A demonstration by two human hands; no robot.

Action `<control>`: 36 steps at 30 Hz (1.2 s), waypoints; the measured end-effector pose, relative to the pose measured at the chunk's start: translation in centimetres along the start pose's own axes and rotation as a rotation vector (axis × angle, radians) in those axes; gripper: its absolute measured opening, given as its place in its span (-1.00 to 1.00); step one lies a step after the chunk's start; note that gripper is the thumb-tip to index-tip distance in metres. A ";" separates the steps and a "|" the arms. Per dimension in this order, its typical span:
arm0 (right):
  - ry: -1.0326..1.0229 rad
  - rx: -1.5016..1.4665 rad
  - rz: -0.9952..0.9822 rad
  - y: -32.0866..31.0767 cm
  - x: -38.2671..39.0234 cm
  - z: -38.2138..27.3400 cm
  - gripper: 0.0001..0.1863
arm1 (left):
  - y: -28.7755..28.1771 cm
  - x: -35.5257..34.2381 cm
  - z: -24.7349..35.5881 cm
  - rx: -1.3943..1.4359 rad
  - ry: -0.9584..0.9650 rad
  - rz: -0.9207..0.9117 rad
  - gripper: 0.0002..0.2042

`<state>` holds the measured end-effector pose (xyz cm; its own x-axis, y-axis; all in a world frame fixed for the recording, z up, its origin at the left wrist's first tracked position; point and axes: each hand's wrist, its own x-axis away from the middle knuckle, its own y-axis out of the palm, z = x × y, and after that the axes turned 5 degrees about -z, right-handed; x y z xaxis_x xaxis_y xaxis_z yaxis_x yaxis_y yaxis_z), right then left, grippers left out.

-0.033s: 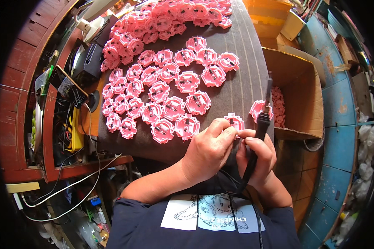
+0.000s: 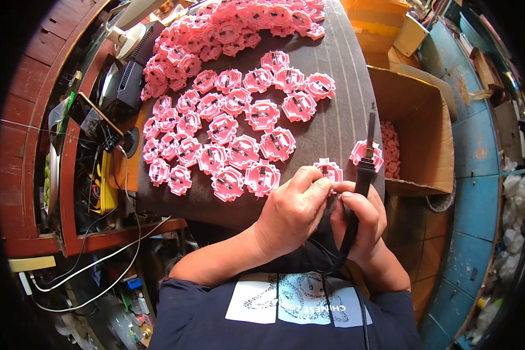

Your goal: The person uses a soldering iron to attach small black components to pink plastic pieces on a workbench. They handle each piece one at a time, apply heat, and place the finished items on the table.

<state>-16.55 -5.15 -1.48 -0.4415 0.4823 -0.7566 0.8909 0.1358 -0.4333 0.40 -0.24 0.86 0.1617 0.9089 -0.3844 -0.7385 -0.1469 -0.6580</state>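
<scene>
My left hand (image 2: 294, 207) pinches a pink plastic part (image 2: 328, 170) with black fittings inside, near the front right of the grey padded work surface (image 2: 353, 70). My right hand (image 2: 361, 224) is closed round a black soldering-iron-like tool (image 2: 364, 175), its thin metal tip pointing up and away from me, its cable running down over my lap. The right fingertips meet the left ones at the part's lower edge. Behind the tool lies another pink part (image 2: 356, 153). Many similar parts (image 2: 242, 150) are spread to the left, with a dense heap (image 2: 181, 49) behind them.
A cardboard box (image 2: 426, 134) holding pink pieces stands at the right, with an orange bin (image 2: 370, 23) beyond and a blue tiled ledge (image 2: 472, 210) farther right. At the left are a wooden frame (image 2: 26, 146), a phone on a stand (image 2: 102, 119), black devices and loose cables (image 2: 99, 280).
The tool in my right hand has tilted very slightly, its tip moving a little to the left. Both hands stay at the same pink part.
</scene>
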 end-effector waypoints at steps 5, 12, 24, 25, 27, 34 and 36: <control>0.063 0.006 -0.062 -0.1 0.4 0.0 -0.45 | 0.1 0.3 0.0 0.036 -0.039 0.013 -0.67; 0.068 -0.025 -0.061 -0.4 0.1 -0.1 -0.57 | 0.5 0.3 -0.1 0.021 -0.011 0.080 -0.73; 0.055 -0.046 -0.087 -6.6 1.0 -0.7 -0.38 | 0.4 0.2 0.1 0.011 -0.009 0.055 -0.72; 0.026 -0.043 -0.066 -6.6 0.8 -1.0 -0.52 | 0.4 0.2 0.0 0.011 -0.005 0.056 -0.72; -0.015 -0.029 -0.095 -6.9 1.3 -1.1 -0.67 | 0.4 0.2 0.0 0.017 -0.002 0.054 -0.72; -0.016 0.008 -0.136 -7.0 1.3 -1.7 -0.73 | 0.4 0.3 -0.1 -0.023 0.033 0.054 -0.74; -0.015 -0.004 -0.139 -7.0 1.5 -1.8 -0.72 | 0.4 0.3 -0.1 -0.010 0.018 0.053 -0.70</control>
<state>-23.28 -3.81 1.36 -0.5626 0.4453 -0.6966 0.8213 0.2043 -0.5327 0.24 -0.05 0.44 0.1344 0.8924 -0.4308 -0.7399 -0.1988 -0.6427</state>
